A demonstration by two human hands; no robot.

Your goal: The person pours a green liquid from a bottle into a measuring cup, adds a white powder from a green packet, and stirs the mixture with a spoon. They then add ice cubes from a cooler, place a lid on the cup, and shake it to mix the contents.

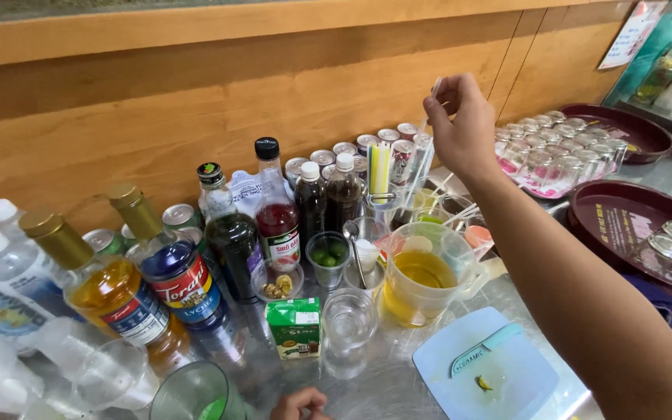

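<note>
Clear plastic straw (423, 144) pinched in the raised right hand (462, 124), above the crowded steel counter (386, 385).
Its long axis runs steeply, top end tilted up-right, lower end down-left toward the cup of straws (380, 175). Syrup bottles (278, 206), cans (344, 149) and a yellow-filled jug (423, 272) crowd below. Left hand (299, 404), fingers curled on nothing, rests by a green cup (196, 393).

Drink-preparation station of a café or beverage stall. Evidence: steel counter (398, 381) backed by a wood-panelled wall (196, 93); syrup bottles (173, 272) massed at 9 o'clock; row of drink cans (351, 148) at 12 o'clock; straws (380, 167) standing in a holder; measuring jug (425, 276) of yellow liquid at centre; round serving trays (624, 218) with upturned glasses (554, 148) at 2 to 3 o'clock.
</note>
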